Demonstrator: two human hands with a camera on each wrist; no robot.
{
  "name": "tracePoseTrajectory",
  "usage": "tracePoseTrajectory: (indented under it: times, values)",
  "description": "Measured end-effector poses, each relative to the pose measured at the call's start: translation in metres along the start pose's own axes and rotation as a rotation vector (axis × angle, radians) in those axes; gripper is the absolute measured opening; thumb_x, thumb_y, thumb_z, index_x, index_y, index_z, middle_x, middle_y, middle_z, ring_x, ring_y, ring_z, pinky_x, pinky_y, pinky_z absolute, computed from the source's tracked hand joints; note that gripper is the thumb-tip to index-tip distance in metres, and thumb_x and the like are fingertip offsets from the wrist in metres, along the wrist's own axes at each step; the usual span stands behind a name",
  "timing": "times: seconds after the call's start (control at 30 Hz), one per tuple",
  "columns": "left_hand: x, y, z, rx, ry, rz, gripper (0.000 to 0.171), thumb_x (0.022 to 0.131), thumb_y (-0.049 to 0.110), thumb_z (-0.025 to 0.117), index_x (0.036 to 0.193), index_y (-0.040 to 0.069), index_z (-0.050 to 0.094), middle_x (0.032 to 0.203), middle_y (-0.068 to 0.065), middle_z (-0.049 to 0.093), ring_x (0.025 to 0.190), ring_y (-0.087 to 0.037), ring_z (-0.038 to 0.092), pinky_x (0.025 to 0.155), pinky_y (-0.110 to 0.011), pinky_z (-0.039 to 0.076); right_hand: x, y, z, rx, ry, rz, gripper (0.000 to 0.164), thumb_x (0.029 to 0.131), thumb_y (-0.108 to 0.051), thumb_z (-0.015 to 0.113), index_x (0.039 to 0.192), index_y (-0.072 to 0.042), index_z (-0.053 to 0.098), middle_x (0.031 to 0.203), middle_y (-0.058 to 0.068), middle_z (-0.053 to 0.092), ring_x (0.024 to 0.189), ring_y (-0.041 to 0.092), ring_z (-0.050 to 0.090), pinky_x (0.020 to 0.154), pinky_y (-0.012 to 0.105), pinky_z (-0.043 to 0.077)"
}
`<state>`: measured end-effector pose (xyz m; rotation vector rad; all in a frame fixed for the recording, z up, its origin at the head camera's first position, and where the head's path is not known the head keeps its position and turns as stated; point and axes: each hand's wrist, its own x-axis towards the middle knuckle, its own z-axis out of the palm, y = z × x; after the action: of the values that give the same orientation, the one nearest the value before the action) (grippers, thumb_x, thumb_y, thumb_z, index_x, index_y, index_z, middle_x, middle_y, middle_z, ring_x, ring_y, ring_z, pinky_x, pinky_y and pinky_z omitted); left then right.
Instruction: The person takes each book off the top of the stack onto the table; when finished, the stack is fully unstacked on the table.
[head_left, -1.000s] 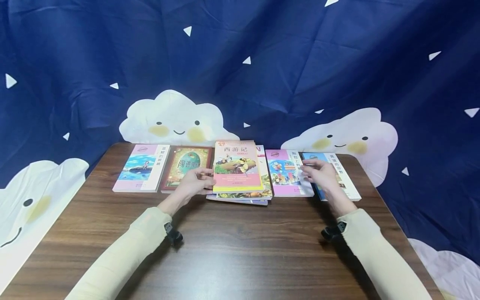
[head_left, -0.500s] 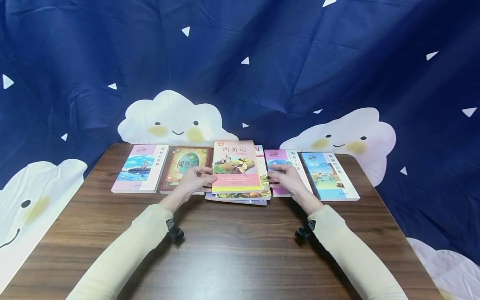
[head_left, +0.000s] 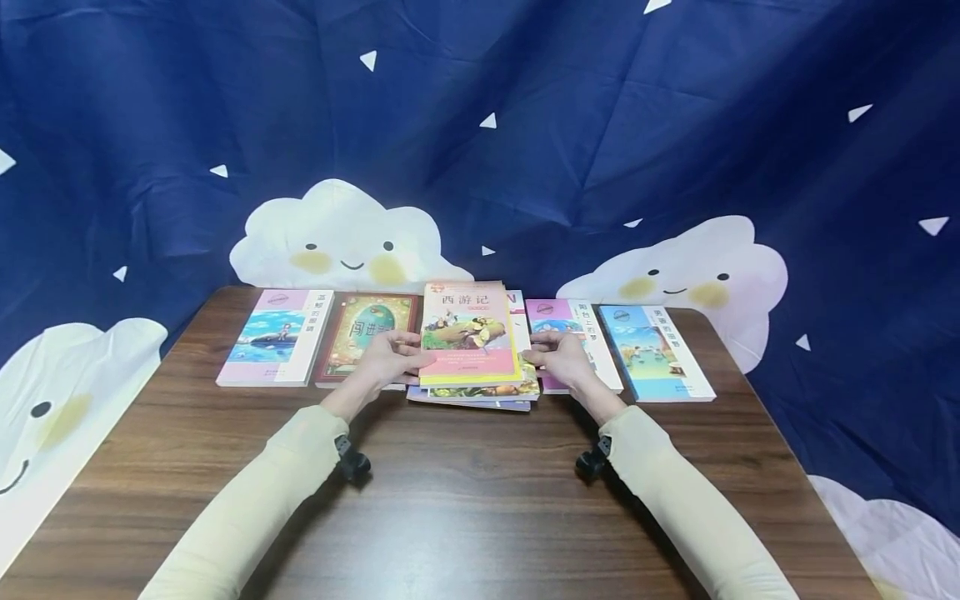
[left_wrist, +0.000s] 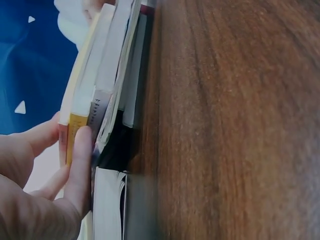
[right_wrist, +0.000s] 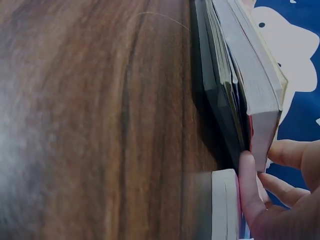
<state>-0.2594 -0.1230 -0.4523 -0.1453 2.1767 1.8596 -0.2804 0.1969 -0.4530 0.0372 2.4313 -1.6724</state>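
A stack of books sits mid-table, topped by a pink storybook (head_left: 468, 360). Beneath it a yellow-edged book (head_left: 459, 380) shows, then a picture-covered book (head_left: 487, 391) and a bluish one (head_left: 472, 403). My left hand (head_left: 388, 358) grips the stack's left side; in the left wrist view its thumb lies on the yellow spine (left_wrist: 76, 127), with a finger at the red spine (left_wrist: 63, 137). On the opposite side my right hand (head_left: 564, 357) pinches the upper books, thumb low against a thick book (right_wrist: 265, 125) and forefinger near its upper corner.
Left of the stack lie a pink-and-blue book (head_left: 273, 340) and a red-brown book (head_left: 348, 333). To its right are a pink book (head_left: 558, 385), partly under my right hand, and a blue book (head_left: 652, 354). A blue cloud-print curtain (head_left: 480, 150) hangs behind the wooden table (head_left: 472, 500).
My right hand has come left, from over the pink and blue books to the stack's right side. My left hand stays at the left side.
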Motion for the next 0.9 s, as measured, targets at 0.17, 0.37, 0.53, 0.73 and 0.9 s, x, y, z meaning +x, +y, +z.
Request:
tracePoseTrajectory:
  times: [0.17,0.37,0.53,0.73,0.9]
  values:
    - [-0.003,0.002,-0.006,0.009,-0.037,-0.024,0.062,0.094,0.006,0.079,0.149,-0.004,0.051,0.139,-0.029,0.062,0.077,-0.010,0.073,0.074,-0.026,0.069,0.002,-0.002,0.000,-0.022,0.001,0.020,0.049,0.097,-0.010,0.074,0.141,0.007,0.060,0.134,0.029,0.065,0.082,0.005,0.067,0.068,0.019,0.066]
    - [-0.006,0.000,-0.014,-0.019,-0.048,-0.037,0.061,0.093,0.001,0.078,0.147,-0.005,0.051,0.132,-0.021,0.065,0.082,-0.009,0.071,0.075,-0.023,0.068,0.003,-0.002,-0.002,-0.020,-0.006,0.023,0.051,0.096,-0.010,0.075,0.142,0.007,0.059,0.131,0.028,0.067,0.079,0.004,0.067,0.067,0.019,0.066]
    - [-0.016,-0.003,-0.024,-0.106,-0.093,-0.021,0.062,0.096,-0.002,0.071,0.151,-0.003,0.042,0.110,-0.007,0.070,0.079,-0.009,0.073,0.072,-0.023,0.068,0.004,-0.002,-0.002,-0.013,-0.020,0.036,0.052,0.097,-0.010,0.075,0.143,0.007,0.058,0.131,0.027,0.067,0.080,0.004,0.068,0.069,0.020,0.067]
    - [-0.043,-0.006,-0.050,-0.099,-0.074,0.009,0.063,0.097,0.001,0.070,0.152,0.001,0.039,0.110,-0.003,0.072,0.085,-0.010,0.075,0.077,-0.027,0.069,0.003,-0.004,-0.001,0.004,-0.031,0.044,0.053,0.096,-0.008,0.075,0.144,0.005,0.058,0.130,0.027,0.069,0.079,0.005,0.069,0.068,0.022,0.067]
    - [-0.074,-0.012,-0.083,-0.070,-0.058,0.020,0.066,0.098,0.006,0.073,0.153,0.003,0.037,0.105,0.008,0.074,0.085,-0.006,0.074,0.075,-0.026,0.067,0.003,-0.004,0.000,-0.001,-0.031,0.047,0.053,0.096,-0.009,0.075,0.145,0.003,0.058,0.129,0.025,0.069,0.079,0.005,0.069,0.067,0.020,0.066]
